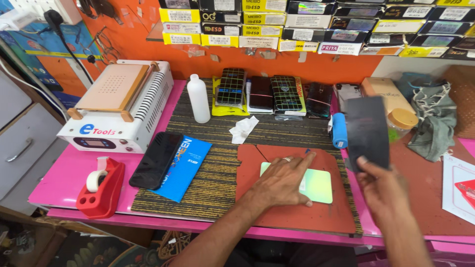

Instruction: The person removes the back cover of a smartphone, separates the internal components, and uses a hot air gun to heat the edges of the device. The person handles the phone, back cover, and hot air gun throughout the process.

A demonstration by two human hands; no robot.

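At the lower centre of the frame, a red mat [297, 207] lies on a pink bench [69, 178]. The left hand [282, 180] presses flat, fingers spread, on a pale green phone [316, 185] resting on the mat. At right, the right hand [383, 190] pinches a dark sheet [367, 131] by its lower edge. The sheet looks thin, light and bendy, best held by its edges.

I am at my bench in a phone repair shop. Stacked boxes of parts [316, 24] line the orange wall, a row of phones [272, 94] lies along the striped mat [208, 188], and a white screen separator machine [118, 106] stands on the pink counter [59, 183] beside a red tape dispenser [101, 188].
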